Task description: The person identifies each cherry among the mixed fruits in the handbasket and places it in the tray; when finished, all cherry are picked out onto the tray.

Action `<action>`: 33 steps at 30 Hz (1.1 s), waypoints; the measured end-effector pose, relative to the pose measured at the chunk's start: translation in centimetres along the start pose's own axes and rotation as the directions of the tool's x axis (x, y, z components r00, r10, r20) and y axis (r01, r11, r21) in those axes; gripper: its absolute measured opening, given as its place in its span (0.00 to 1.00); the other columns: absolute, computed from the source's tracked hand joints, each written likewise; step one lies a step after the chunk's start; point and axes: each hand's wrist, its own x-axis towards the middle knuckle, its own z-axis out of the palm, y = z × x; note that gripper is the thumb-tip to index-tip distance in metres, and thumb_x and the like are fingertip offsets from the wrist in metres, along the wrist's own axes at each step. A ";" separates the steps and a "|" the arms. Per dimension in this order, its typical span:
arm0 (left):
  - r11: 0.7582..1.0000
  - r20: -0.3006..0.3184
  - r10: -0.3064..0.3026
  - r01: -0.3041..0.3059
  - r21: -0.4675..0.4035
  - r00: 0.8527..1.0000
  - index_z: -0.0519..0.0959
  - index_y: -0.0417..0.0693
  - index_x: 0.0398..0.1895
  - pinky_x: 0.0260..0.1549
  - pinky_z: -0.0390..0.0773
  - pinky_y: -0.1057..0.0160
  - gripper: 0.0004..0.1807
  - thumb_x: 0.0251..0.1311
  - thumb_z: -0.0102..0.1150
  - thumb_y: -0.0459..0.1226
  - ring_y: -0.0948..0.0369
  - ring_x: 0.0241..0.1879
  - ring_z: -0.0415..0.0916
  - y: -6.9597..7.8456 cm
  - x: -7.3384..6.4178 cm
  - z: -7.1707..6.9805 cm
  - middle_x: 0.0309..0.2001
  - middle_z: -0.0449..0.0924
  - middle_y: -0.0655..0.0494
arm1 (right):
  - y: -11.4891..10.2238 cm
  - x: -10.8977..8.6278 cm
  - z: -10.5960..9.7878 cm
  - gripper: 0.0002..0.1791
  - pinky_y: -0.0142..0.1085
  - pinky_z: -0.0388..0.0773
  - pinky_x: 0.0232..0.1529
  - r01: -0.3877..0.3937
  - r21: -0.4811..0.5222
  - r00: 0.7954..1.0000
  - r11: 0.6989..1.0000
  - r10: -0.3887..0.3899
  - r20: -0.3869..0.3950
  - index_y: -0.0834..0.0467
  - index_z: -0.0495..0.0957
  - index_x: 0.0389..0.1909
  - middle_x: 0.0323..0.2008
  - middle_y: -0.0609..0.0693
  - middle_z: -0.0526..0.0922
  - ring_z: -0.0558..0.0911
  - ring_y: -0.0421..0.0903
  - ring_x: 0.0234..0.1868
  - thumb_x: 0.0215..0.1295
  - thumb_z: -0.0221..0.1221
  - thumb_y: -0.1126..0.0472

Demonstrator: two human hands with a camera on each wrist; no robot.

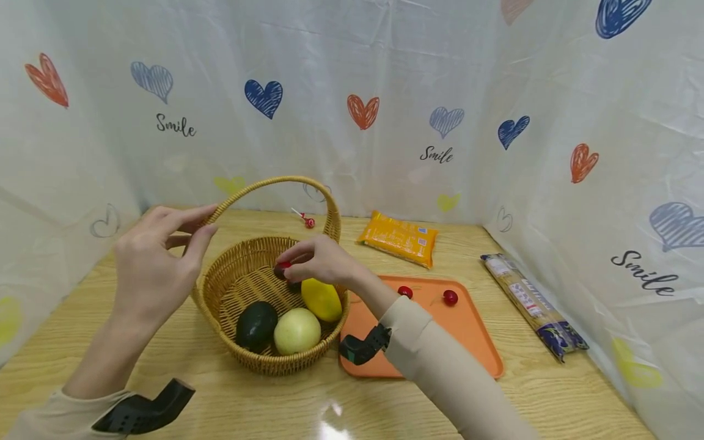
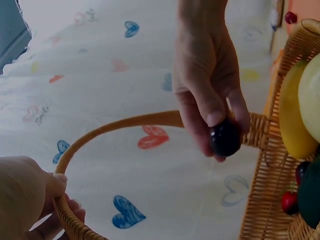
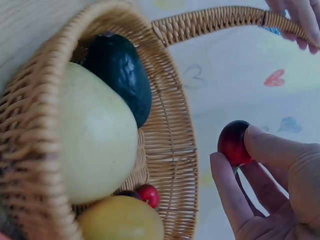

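1. Sleeved forearms fill the bottom of the head view, each with a black wrist mount.
2. Left hand holds the arched handle of the wicker basket near its left end, thumb and fingertips curled round the woven band.
3. Right hand hovers over the basket's open mouth, pinching a dark red cherry between thumb and fingers; the other fingers are loosely bent.
4. That cherry is in the air above the basket's inside, touching nothing but the fingers.
5. Inside the basket lie a dark avocado, a pale round fruit, a yellow fruit and a small red cherry at the bottom.
6. Just right of the basket sits an orange tray with two cherries on it.
7. Farther back lies an orange packet; at the right a spaghetti pack.
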 end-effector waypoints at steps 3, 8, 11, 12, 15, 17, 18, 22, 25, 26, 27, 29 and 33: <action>1.000 -0.002 0.005 -0.005 0.003 1.000 0.84 0.37 0.43 0.35 0.70 0.88 0.15 0.50 0.65 0.22 0.80 0.36 0.70 0.0 0.0 0.0 0.33 0.79 0.45 | 0.5 -0.8 -0.5 0.15 0.33 0.78 0.46 0.023 -0.058 1.000 0.998 -0.023 -0.007 0.52 0.83 0.48 0.43 0.43 0.83 0.79 0.39 0.44 0.60 0.63 0.62; 1.000 -0.005 0.006 -0.006 0.000 1.000 0.84 0.37 0.42 0.35 0.70 0.88 0.15 0.50 0.65 0.22 0.79 0.35 0.70 0.0 0.0 0.0 0.32 0.79 0.45 | 1.6 -2.5 -1.7 0.15 0.32 0.78 0.40 0.046 -0.069 0.998 0.997 -0.049 -0.035 0.52 0.82 0.49 0.45 0.42 0.82 0.78 0.37 0.44 0.60 0.63 0.60; 1.000 -0.003 0.003 -0.003 0.002 1.000 0.84 0.37 0.42 0.35 0.71 0.88 0.14 0.50 0.65 0.22 0.79 0.35 0.70 0.1 0.0 -0.1 0.33 0.79 0.45 | 2.6 -3.8 -2.7 0.16 0.31 0.75 0.25 0.038 -0.027 0.997 0.999 -0.040 -0.070 0.53 0.82 0.49 0.44 0.45 0.82 0.77 0.39 0.31 0.59 0.63 0.59; 1.000 -0.002 0.002 -0.002 0.002 1.000 0.84 0.37 0.43 0.35 0.71 0.88 0.14 0.50 0.65 0.22 0.79 0.36 0.70 0.1 0.0 -0.1 0.33 0.79 0.45 | 2.9 -4.3 -3.1 0.16 0.31 0.75 0.25 0.036 -0.004 0.996 0.999 -0.036 -0.086 0.53 0.82 0.49 0.44 0.46 0.83 0.77 0.40 0.31 0.59 0.63 0.59; 1.000 0.000 -0.003 0.003 0.004 1.000 0.84 0.37 0.43 0.36 0.71 0.88 0.14 0.51 0.64 0.23 0.79 0.36 0.70 0.1 0.1 -0.3 0.33 0.79 0.45 | 3.8 -5.6 -4.0 0.17 0.34 0.78 0.25 0.015 0.047 0.993 0.999 -0.009 -0.120 0.56 0.81 0.50 0.44 0.50 0.83 0.79 0.46 0.29 0.58 0.64 0.60; 1.000 0.000 -0.006 0.006 0.005 1.000 0.84 0.37 0.43 0.36 0.71 0.88 0.14 0.51 0.64 0.23 0.80 0.36 0.70 0.2 0.1 -0.3 0.33 0.79 0.45 | 4.4 -6.5 -4.5 0.18 0.36 0.81 0.31 0.004 0.058 0.991 0.998 0.004 -0.136 0.59 0.80 0.51 0.44 0.51 0.83 0.81 0.50 0.34 0.59 0.64 0.61; 1.000 -0.001 -0.005 0.005 0.005 1.000 0.84 0.37 0.43 0.36 0.71 0.88 0.14 0.51 0.64 0.23 0.80 0.36 0.70 0.2 0.0 -0.4 0.33 0.79 0.45 | 4.7 -6.9 -4.6 0.18 0.38 0.82 0.36 0.000 0.060 0.990 0.998 0.008 -0.142 0.60 0.80 0.51 0.44 0.52 0.83 0.81 0.51 0.38 0.59 0.64 0.62; 1.000 -0.002 -0.004 0.004 0.010 1.000 0.84 0.37 0.42 0.36 0.70 0.88 0.14 0.50 0.65 0.22 0.80 0.36 0.70 0.2 -0.1 -0.5 0.33 0.79 0.45 | 6.1 -8.5 -4.9 0.18 0.40 0.81 0.44 -0.013 0.043 0.989 0.999 0.019 -0.149 0.60 0.80 0.51 0.46 0.52 0.82 0.79 0.53 0.45 0.59 0.63 0.62; 1.000 -0.001 -0.002 0.002 0.016 1.000 0.84 0.37 0.43 0.36 0.70 0.88 0.14 0.50 0.65 0.23 0.80 0.36 0.70 0.2 -0.1 -0.5 0.33 0.79 0.45 | 7.5 -9.5 -4.9 0.17 0.40 0.80 0.48 -0.018 0.032 0.989 0.999 0.023 -0.144 0.60 0.81 0.50 0.47 0.52 0.82 0.77 0.51 0.50 0.59 0.63 0.62; 1.000 -0.001 0.000 0.000 0.016 1.000 0.84 0.37 0.43 0.36 0.71 0.88 0.14 0.50 0.65 0.23 0.79 0.36 0.70 0.2 -0.1 -0.5 0.33 0.79 0.46 | 8.0 -9.8 -4.9 0.17 0.40 0.79 0.48 -0.026 0.027 0.989 0.999 0.030 -0.145 0.60 0.81 0.50 0.47 0.52 0.82 0.77 0.50 0.50 0.59 0.63 0.62; 1.000 0.000 0.001 -0.001 0.017 1.000 0.84 0.38 0.43 0.36 0.71 0.88 0.14 0.50 0.65 0.23 0.79 0.36 0.70 0.2 0.0 -0.5 0.33 0.79 0.46 | 8.5 -10.0 -4.8 0.16 0.41 0.80 0.48 -0.032 0.030 0.989 0.999 0.036 -0.140 0.60 0.81 0.50 0.46 0.52 0.82 0.78 0.50 0.49 0.60 0.63 0.62; 1.000 0.006 0.000 0.000 0.015 1.000 0.84 0.38 0.43 0.36 0.71 0.88 0.14 0.51 0.65 0.23 0.79 0.36 0.70 0.2 0.0 -0.4 0.33 0.79 0.46 | 9.6 -10.4 -4.8 0.16 0.42 0.80 0.47 -0.050 0.019 0.989 0.999 0.052 -0.138 0.60 0.81 0.50 0.45 0.52 0.83 0.79 0.50 0.48 0.60 0.63 0.63; 1.000 0.014 -0.010 0.010 0.002 1.000 0.84 0.38 0.43 0.36 0.72 0.87 0.14 0.51 0.65 0.24 0.77 0.36 0.70 0.2 0.0 -0.3 0.33 0.79 0.47 | 11.3 -11.0 -4.5 0.16 0.43 0.78 0.48 -0.067 -0.047 0.989 0.997 0.060 -0.134 0.61 0.81 0.48 0.43 0.49 0.84 0.79 0.48 0.46 0.59 0.63 0.62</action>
